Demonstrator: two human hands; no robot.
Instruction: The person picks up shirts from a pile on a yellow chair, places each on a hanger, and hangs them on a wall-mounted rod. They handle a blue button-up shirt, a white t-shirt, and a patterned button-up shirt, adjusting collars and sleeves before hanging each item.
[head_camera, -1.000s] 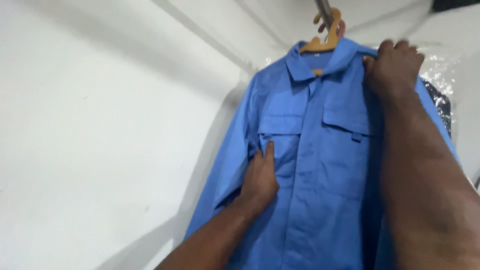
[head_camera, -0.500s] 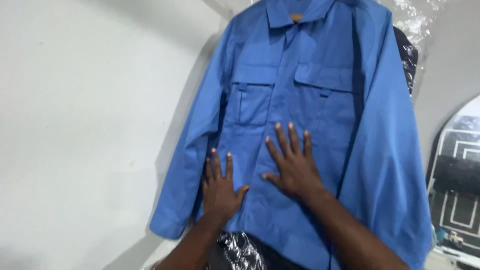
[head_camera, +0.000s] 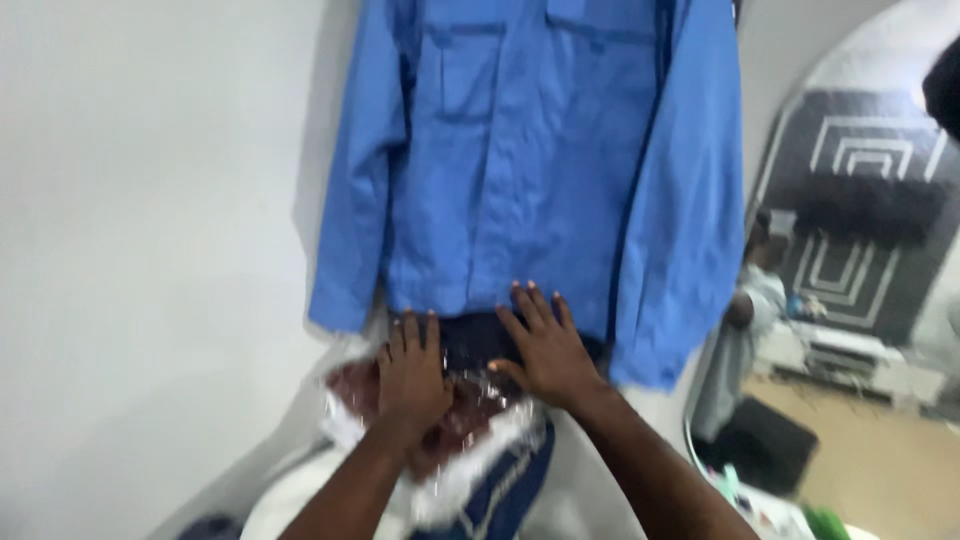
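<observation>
A blue work jacket (head_camera: 540, 160) hangs flat against a white wall (head_camera: 150, 250); its collar and whatever it hangs from are cut off by the top edge of the view, so only the chest pockets, the body and both long sleeves show; the sleeve on the left ends near the lower hem, the sleeve on the right hangs lower, its cuff just beside the right wrist; the left hand (head_camera: 412, 375) lies flat, fingers spread and pointing up, its fingertips at the jacket's hem and its palm over a dark garment wrapped in clear plastic (head_camera: 470, 425) that sticks out below the jacket; the right hand (head_camera: 545, 350) is flat too, fingers open and together, their tips touching the hem's edge and the palm resting on the same dark cloth; neither hand closes around anything; the plastic is crumpled, shiny and blurred, and what it covers is hard to make out beyond dark reddish and navy patches; its lower part runs out of view at the bottom edge; on the right an arched mirror (head_camera: 850, 250) shows a blurred room with a person in pale clothes (head_camera: 745, 330); the whole view is soft with motion blur
</observation>
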